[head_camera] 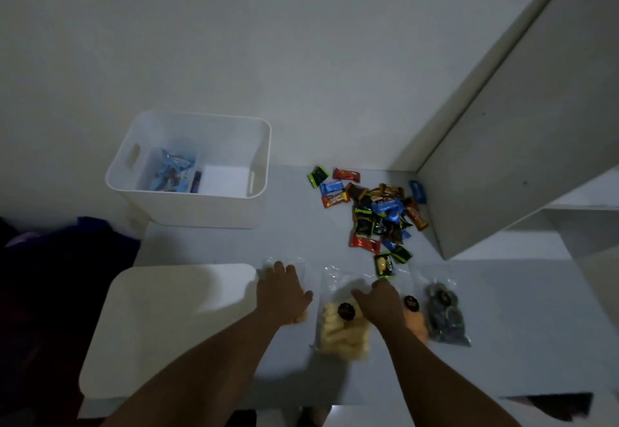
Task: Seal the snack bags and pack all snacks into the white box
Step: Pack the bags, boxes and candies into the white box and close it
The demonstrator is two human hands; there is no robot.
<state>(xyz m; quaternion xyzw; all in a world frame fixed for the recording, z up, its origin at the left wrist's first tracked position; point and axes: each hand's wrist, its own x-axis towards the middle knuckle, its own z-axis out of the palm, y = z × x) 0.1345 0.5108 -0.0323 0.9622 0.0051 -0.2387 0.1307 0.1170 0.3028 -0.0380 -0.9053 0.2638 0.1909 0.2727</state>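
The white box [187, 205] stands at the back left of the table with several blue snack packs [174, 172] inside. A row of clear snack bags lies near me. My left hand [283, 289] rests flat on the leftmost clear bag [294, 264]. My right hand [376, 302] lies with relaxed fingers between a bag of pale yellow snacks [335, 333] and an orange-filled bag [417, 324]. A bag of dark cookies [445, 316] lies furthest right. A heap of small wrapped snacks [378, 212] sits at the back right.
A white lid [160, 326] lies flat at the front left. A pale cabinet panel [509, 145] rises on the right, close to the wrapped snacks. Dark cloth [60, 259] lies off the table's left side.
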